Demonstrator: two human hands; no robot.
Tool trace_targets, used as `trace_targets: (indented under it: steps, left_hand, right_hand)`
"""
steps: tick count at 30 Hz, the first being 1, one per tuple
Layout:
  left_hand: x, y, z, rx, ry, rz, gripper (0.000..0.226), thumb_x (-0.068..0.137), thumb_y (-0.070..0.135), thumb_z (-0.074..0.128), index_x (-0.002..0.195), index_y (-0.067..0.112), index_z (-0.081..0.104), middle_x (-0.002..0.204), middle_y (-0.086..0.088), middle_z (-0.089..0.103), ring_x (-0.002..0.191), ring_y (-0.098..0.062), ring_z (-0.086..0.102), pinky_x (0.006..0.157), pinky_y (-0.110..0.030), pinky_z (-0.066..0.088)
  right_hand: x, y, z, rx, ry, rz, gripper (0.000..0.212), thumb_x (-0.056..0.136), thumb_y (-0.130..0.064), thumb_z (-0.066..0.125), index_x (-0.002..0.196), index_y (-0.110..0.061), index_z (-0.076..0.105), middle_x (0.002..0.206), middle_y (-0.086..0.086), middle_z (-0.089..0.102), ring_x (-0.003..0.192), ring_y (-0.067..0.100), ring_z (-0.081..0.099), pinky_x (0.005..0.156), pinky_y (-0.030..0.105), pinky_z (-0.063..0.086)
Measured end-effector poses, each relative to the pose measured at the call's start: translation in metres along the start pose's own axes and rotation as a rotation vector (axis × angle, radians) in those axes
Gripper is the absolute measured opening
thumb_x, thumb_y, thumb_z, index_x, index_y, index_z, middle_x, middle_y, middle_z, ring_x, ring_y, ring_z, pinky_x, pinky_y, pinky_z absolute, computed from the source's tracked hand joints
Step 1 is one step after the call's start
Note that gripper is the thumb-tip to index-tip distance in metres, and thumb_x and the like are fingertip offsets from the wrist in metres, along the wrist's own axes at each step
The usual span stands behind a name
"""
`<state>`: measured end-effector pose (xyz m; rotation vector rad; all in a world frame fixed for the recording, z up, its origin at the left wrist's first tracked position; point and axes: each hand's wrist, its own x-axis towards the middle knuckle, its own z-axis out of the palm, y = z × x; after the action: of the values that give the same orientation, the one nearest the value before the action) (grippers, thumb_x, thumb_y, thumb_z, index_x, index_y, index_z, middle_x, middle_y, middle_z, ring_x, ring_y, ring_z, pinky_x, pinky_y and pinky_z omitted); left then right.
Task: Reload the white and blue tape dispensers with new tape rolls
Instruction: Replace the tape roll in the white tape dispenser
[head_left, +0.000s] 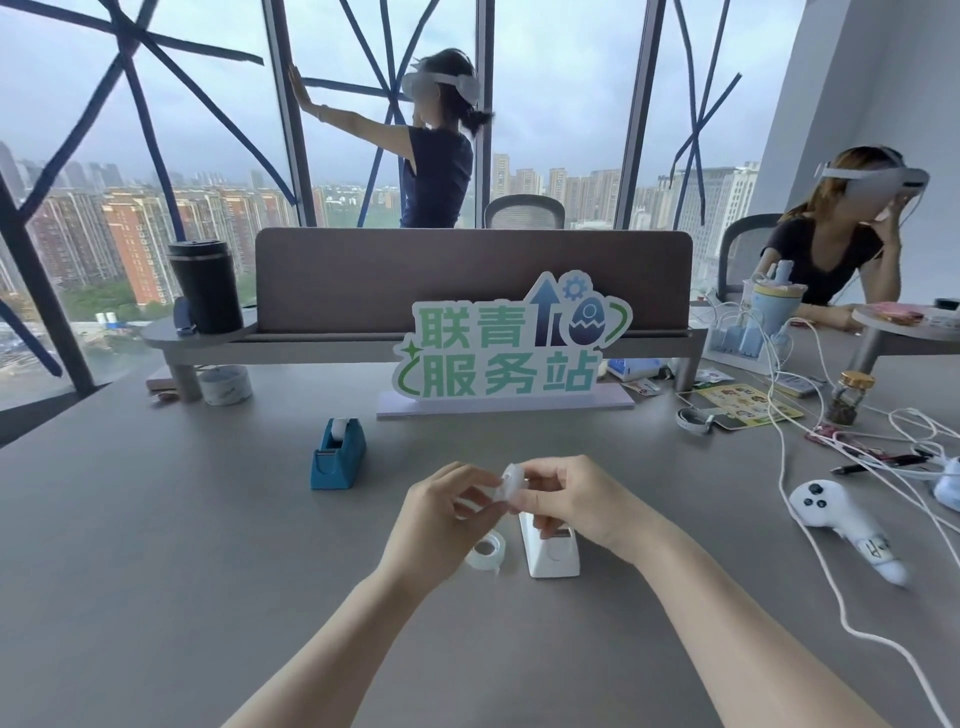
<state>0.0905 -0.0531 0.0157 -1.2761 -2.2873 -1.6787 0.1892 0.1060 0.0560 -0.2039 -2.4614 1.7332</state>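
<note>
My left hand (441, 512) and my right hand (576, 501) are raised together above the grey table (156, 545), both pinching a small white tape roll (511, 483) between the fingertips. Below them the white tape dispenser (551, 552) lies on the table, its far end hidden by my right hand. A clear tape roll (487, 552) lies flat just left of it. The blue tape dispenser (337, 454) stands further back on the left with a white roll seated in it.
A green and white sign (511, 351) stands behind on a desk shelf. A black cup (206, 286) and a wide tape roll (226, 384) sit at the left. White cables, a controller (836, 512) and a jar (849, 397) crowd the right. Two people wear headsets beyond.
</note>
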Motion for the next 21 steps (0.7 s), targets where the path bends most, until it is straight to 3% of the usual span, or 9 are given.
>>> trace_targets:
  steps: [5,10,14,16,18,21]
  left_hand:
    - [-0.014,0.001,-0.009,0.092,0.081,0.005,0.020,0.071,0.035,0.081,0.088,0.030,0.070,0.082,0.011,0.070,0.075,-0.006,0.065,0.065,-0.018,0.053]
    - [-0.020,-0.002,-0.018,0.066,0.157,0.007,0.015,0.077,0.015,0.075,0.077,0.029,0.072,0.076,0.010,0.072,0.066,-0.006,0.064,0.061,-0.015,0.051]
    - [-0.022,-0.009,-0.026,0.066,0.185,-0.048,0.014,0.079,0.014,0.073,0.075,0.028,0.073,0.072,0.009,0.069,0.060,-0.005,0.062,0.056,-0.017,0.049]
    - [-0.024,-0.013,-0.030,0.074,0.178,-0.064,0.017,0.080,0.014,0.072,0.073,0.030,0.072,0.072,0.008,0.069,0.059,-0.005,0.062,0.056,-0.018,0.050]
    - [-0.025,-0.015,-0.035,0.115,0.191,-0.068,0.017,0.082,0.019,0.072,0.070,0.032,0.069,0.072,0.008,0.069,0.061,-0.006,0.062,0.058,-0.018,0.049]
    - [-0.027,-0.023,-0.050,0.233,0.233,-0.103,0.020,0.086,0.037,0.067,0.070,0.025,0.066,0.070,0.007,0.067,0.063,-0.008,0.062,0.060,-0.023,0.050]
  right_hand:
    - [0.004,-0.001,0.020,-0.009,0.017,-0.016,0.023,0.090,-0.025,0.068,0.111,-0.017,0.074,0.070,-0.005,0.067,0.056,0.015,0.050,0.055,0.019,0.045]
    - [0.012,-0.004,0.035,-0.022,0.110,-0.031,0.016,0.088,-0.027,0.070,0.097,-0.017,0.078,0.074,-0.002,0.071,0.052,0.016,0.050,0.055,0.025,0.046]
    - [0.020,-0.005,0.051,-0.117,0.142,-0.001,0.015,0.091,-0.027,0.066,0.093,-0.018,0.078,0.072,-0.004,0.069,0.053,0.016,0.052,0.061,0.035,0.049]
    - [0.023,-0.007,0.056,-0.162,0.162,0.032,0.017,0.090,-0.027,0.066,0.089,-0.016,0.078,0.071,-0.004,0.069,0.048,0.013,0.053,0.061,0.029,0.050]
    - [0.023,-0.009,0.060,-0.188,0.190,0.058,0.017,0.088,-0.025,0.067,0.084,-0.012,0.077,0.068,-0.001,0.068,0.044,0.011,0.053,0.057,0.023,0.049]
    - [0.024,-0.009,0.067,-0.193,0.191,0.070,0.012,0.085,-0.022,0.069,0.086,-0.011,0.074,0.066,-0.002,0.064,0.046,0.010,0.051,0.054,0.023,0.047]
